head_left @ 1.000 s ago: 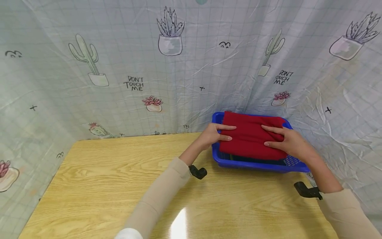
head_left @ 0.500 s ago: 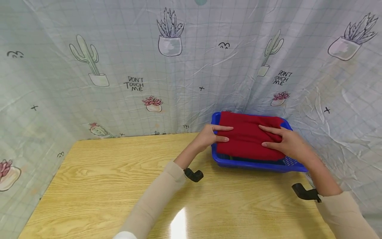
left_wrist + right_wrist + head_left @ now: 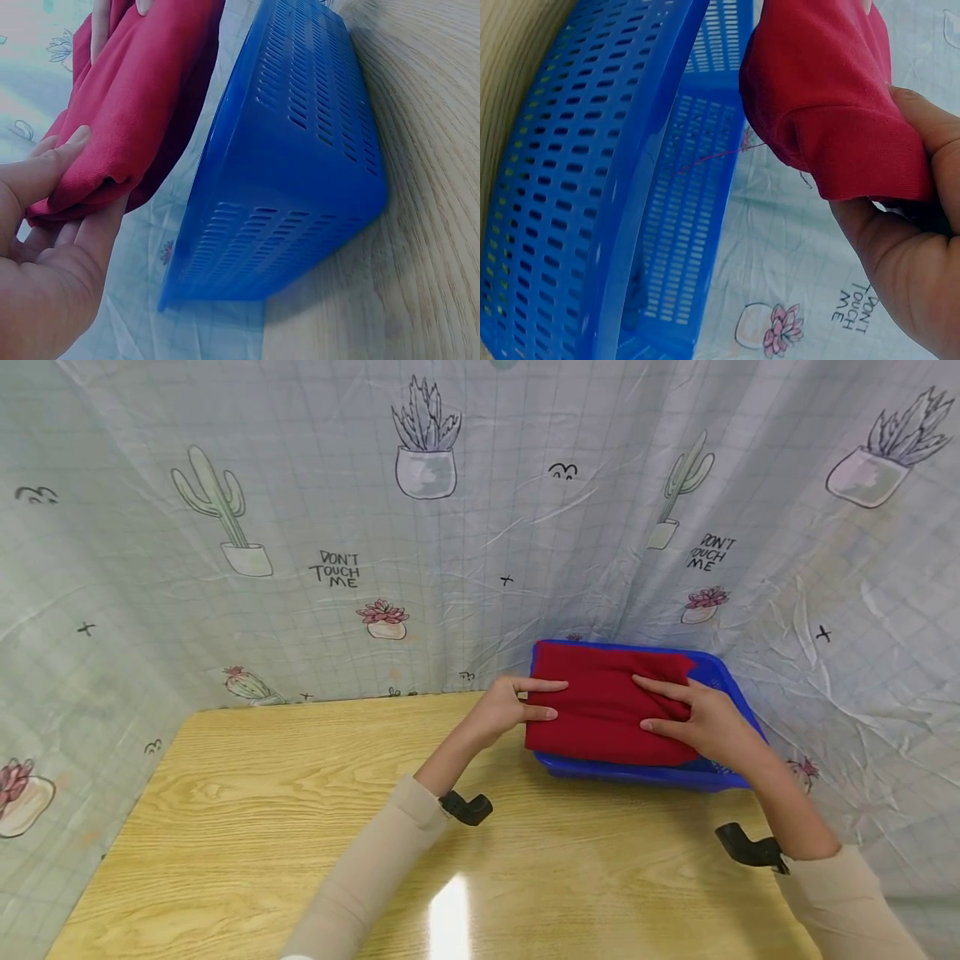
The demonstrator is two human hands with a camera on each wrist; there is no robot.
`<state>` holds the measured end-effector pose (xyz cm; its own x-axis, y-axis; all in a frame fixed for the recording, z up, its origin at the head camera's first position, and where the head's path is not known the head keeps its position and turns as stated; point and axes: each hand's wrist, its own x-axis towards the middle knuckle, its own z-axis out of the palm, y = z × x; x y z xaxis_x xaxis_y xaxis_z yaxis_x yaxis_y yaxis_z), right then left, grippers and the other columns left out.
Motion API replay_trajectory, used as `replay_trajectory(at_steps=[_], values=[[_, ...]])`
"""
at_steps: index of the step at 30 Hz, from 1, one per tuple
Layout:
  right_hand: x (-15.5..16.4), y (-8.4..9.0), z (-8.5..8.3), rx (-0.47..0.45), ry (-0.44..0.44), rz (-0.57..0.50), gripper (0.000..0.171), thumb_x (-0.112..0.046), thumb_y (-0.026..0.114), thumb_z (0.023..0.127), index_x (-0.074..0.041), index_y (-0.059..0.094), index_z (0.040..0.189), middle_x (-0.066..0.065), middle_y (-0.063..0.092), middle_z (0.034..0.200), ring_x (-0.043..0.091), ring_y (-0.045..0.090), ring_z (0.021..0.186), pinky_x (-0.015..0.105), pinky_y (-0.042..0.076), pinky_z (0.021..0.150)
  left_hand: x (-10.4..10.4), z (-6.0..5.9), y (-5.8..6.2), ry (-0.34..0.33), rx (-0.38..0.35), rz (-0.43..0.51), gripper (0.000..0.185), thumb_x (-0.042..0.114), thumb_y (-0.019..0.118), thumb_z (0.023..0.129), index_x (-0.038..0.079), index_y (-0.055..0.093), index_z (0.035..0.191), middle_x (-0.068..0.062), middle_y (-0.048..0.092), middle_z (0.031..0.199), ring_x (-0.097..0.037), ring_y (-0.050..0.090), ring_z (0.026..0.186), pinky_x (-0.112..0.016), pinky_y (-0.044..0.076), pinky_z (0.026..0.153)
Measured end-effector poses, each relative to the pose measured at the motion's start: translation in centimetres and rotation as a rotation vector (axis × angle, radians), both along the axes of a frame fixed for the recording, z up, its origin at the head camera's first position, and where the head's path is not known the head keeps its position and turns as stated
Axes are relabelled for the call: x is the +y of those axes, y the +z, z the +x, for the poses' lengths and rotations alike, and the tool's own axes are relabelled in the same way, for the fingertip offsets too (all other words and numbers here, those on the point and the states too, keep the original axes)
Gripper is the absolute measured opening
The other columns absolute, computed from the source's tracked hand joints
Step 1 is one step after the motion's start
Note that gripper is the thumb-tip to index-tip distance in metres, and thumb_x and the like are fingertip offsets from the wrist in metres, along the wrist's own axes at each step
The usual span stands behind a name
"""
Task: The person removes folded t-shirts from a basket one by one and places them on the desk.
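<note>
Folded red cloth (image 3: 600, 714), pinched at its left end by the left hand (image 3: 504, 706) and at its right end by the right hand (image 3: 705, 727), hangs over the blue basket (image 3: 723, 681) at the bench's far right corner, and may sag and unfold if either grip slackens.

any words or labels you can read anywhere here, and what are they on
"DON'T TOUCH ME": printed on the curtain left of centre, near the cactus drawing, head view.
"DON'T TOUCH ME": again on the curtain, right of centre, above the blue basket.
"TOUCH ME": the same print partly seen at the bottom of the right wrist view; its top line is cut off.
No text shows on the basket, the red cloth or the table.
</note>
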<state>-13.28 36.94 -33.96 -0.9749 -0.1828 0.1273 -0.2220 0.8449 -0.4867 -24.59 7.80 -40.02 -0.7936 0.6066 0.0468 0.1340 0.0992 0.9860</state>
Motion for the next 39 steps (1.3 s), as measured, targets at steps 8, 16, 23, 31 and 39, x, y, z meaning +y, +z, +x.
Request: replay_trajectory(at_steps=[8,16,23,31,39], values=[[-1.6,-0.4,0.2,0.06,0.001,-0.008,0.062,-0.023,0.078,0.092,-0.016,0.055,0.149,0.001,0.045,0.055,0.036,0.054,0.083,0.031,0.034,0.054,-1.3,0.2,-0.4,0.012,-0.021,-0.001,0.046,0.009,0.083,0.085,0.026,0.075,0.126,0.004,0.061,0.141,-0.018,0.047,0.138,-0.029,0.056,0.09],[-3.6,-1.3,0.6,0.136,-0.008,-0.067,0.063,-0.018,0.081,0.089,-0.017,0.058,0.147,0.005,0.053,0.06,0.042,0.056,0.091,0.03,0.033,0.052,-2.7,0.6,-0.7,0.039,-0.018,0.01,0.045,0.007,0.083,0.084,0.023,0.076,0.125,0.003,0.061,0.14,-0.019,0.046,0.138,-0.032,0.053,0.096],[-4.7,-2.0,1.0,0.185,-0.017,-0.125,0.062,-0.017,0.082,0.087,-0.018,0.059,0.145,0.029,0.061,0.113,0.049,0.057,0.104,0.029,0.038,0.058,-3.7,0.8,-0.7,0.067,0.002,0.005,0.044,0.008,0.084,0.083,0.023,0.076,0.124,0.004,0.063,0.138,-0.019,0.047,0.138,-0.039,0.049,0.105],[-5.0,-2.7,1.4,0.18,-0.035,-0.161,0.062,-0.018,0.082,0.087,-0.023,0.06,0.145,0.027,0.061,0.122,0.041,0.054,0.109,0.029,0.04,0.062,-4.2,1.3,-0.5,0.048,0.003,0.015,0.045,0.008,0.084,0.083,0.022,0.076,0.125,0.002,0.064,0.138,-0.019,0.049,0.135,-0.03,0.051,0.094],[-5.5,-3.3,1.2,0.174,-0.029,-0.215,0.063,-0.022,0.082,0.088,-0.027,0.059,0.146,0.016,0.059,0.113,0.023,0.048,0.095,0.027,0.042,0.063,-5.1,1.6,-0.7,0.074,0.014,0.021,0.044,0.009,0.084,0.084,0.025,0.077,0.123,0.006,0.064,0.137,-0.018,0.05,0.132,-0.03,0.051,0.091]])
